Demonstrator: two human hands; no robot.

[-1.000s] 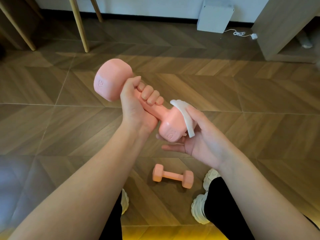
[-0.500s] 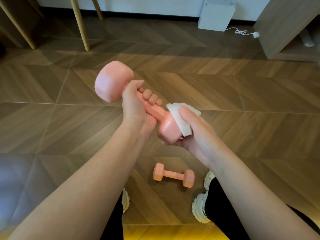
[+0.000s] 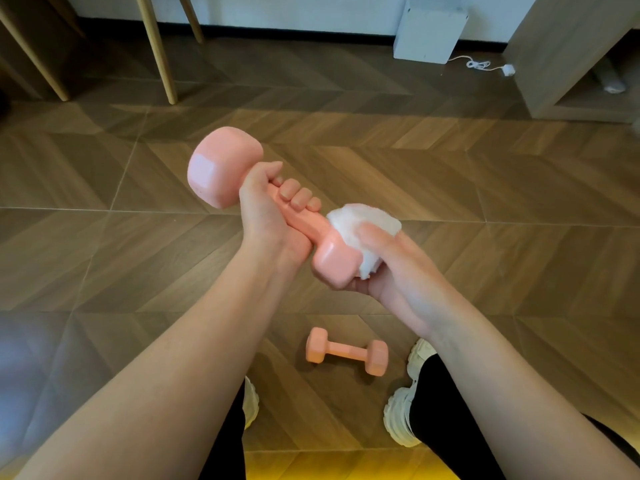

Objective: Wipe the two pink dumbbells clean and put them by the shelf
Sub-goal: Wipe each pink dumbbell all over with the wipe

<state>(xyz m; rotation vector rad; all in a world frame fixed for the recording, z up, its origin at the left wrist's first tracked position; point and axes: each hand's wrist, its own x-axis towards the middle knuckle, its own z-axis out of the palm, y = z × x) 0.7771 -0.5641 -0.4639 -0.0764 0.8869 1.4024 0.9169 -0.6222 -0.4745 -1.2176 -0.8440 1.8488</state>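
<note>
The pink dumbbell point(image 3: 221, 164) is being gripped by its handle in the left hand point(image 3: 266, 216), while the right hand point(image 3: 391, 268) is clasping a white cloth point(image 3: 360, 220) round its nearer head. Wiping is proceeding; next the cloth likely needs shifting toward the head beyond the left hand.

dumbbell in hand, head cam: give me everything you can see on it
The held dumbbell is pale pink, smooth and matte, looking vinyl-coated, with a round handle and two blocky faceted heads. It is tilted in the air above the floor, one head up-left, the other down-right. The left hand grips the handle, fingers wrapped round it. The right hand cups the lower head and presses a white cloth against its right side. No markings readable.
</note>
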